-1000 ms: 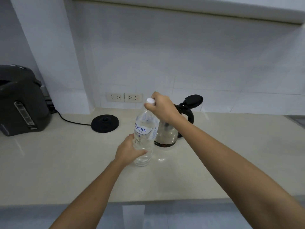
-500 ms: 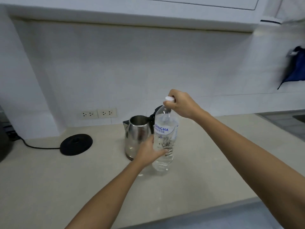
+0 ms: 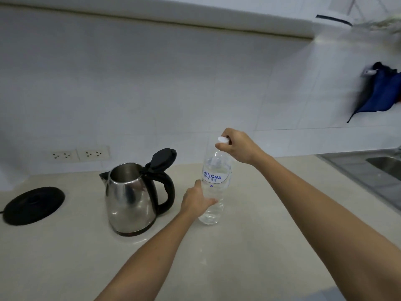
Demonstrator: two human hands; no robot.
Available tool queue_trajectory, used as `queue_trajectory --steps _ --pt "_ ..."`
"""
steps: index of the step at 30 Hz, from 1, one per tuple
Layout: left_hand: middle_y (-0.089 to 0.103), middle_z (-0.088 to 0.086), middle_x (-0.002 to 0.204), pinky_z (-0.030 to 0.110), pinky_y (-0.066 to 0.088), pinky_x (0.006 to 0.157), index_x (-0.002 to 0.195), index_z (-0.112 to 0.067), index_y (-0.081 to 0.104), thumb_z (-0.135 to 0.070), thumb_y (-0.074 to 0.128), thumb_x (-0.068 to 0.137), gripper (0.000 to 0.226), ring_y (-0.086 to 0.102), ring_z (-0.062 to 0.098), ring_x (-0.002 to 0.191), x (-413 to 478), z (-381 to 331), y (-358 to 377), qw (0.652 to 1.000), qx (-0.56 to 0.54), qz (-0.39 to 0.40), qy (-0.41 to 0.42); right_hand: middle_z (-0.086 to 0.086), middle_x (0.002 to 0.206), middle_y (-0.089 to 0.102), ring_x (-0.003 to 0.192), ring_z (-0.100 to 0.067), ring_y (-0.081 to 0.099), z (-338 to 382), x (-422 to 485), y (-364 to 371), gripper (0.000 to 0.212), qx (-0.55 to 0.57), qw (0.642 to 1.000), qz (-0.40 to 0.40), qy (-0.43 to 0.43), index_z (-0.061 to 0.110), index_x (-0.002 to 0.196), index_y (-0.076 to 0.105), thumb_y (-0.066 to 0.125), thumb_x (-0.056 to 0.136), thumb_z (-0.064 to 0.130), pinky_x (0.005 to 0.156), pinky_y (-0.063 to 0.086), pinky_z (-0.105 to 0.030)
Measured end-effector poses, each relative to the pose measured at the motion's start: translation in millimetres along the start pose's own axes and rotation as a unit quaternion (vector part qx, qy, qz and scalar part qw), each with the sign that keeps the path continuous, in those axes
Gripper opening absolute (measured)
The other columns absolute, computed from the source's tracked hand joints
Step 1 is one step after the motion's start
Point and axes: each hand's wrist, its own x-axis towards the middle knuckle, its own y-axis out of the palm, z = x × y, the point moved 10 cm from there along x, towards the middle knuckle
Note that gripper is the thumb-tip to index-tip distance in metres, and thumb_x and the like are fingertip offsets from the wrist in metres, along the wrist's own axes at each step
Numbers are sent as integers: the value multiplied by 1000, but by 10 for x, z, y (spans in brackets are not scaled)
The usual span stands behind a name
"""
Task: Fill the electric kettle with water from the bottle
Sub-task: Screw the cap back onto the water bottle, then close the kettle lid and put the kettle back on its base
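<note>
Presently, the bottle [image 3: 213, 187] stands upright on the worktop [image 3: 260, 235], just right of the open-lidded kettle [image 3: 132, 198]. The left hand [image 3: 196, 202] grips its lower body; the right hand [image 3: 238, 146] pinches the white cap [image 3: 223, 140].
</note>
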Motion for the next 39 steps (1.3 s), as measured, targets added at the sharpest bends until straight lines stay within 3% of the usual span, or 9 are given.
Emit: queue_trajectory --steps 14,19,22,25,28,31,33,36,39 --pt "64 7 122 32 48 90 137 -19 42 -38 73 79 68 60 29 114 153 44 199 1000 2 -1 -2 3 79 52 64 -10 47 -290 169 72 19 5 1000 2 8 14 95 54 62 86 29 55 37 -22" --pt "60 4 134 28 42 100 138 -17 46 -28 67 88 56 57 23 122 -1 123 -41 999 -32 -26 17 -8 111 55 102 -26 53 -183 9 3 37 -165 980 -108 13 13 116 60 60 84 33 82 46 -37" --pt "68 0 115 22 44 92 124 -15 58 -21 61 92 33 63 17 111 -226 251 -473 992 -74 -91 49 -12 112 58 102 -32 55 349 -179 82 35 -219 946 -207 -116 8 116 63 62 84 21 80 43 -38" --pt "68 -9 93 31 52 85 110 -16 65 -19 61 91 20 64 13 92 -566 421 -1018 973 -92 -188 98 -10 118 58 108 -25 57 650 -240 396 31 -57 971 -189 -135 6 117 62 58 87 14 87 49 -35" --pt "64 -10 90 34 50 80 101 -12 67 -14 66 87 15 60 18 89 -918 636 -1597 938 -33 -312 150 -8 135 50 123 -20 49 599 -217 838 44 140 978 -152 16 7 133 48 54 92 21 103 40 -31" --pt "62 2 105 36 47 88 111 -11 61 -21 73 82 33 56 22 99 -1066 1078 -2074 920 16 -381 87 -10 148 41 133 -25 43 472 -289 1347 60 292 932 -111 186 9 145 31 50 95 36 105 34 -33" --pt "53 5 130 40 40 104 132 -11 49 -34 73 82 60 49 23 121 -988 1499 -2207 936 -21 -352 -7 -9 147 42 131 -26 44 447 -356 1613 62 323 912 -85 238 10 146 30 46 95 40 103 35 -34" --pt "30 4 156 39 29 115 151 -12 22 -46 74 79 95 32 23 142 -748 1863 -2093 972 -92 -200 -80 -7 132 56 114 -23 53 561 -413 1747 48 324 915 -94 223 11 136 46 45 96 37 92 39 -31" --pt "48 0 140 28 38 98 139 -11 34 -36 79 78 80 47 17 126 -546 1863 -1882 985 -137 -85 -62 5 112 63 98 -12 60 802 -364 1685 39 338 920 -121 160 19 134 49 49 96 25 84 39 -25"
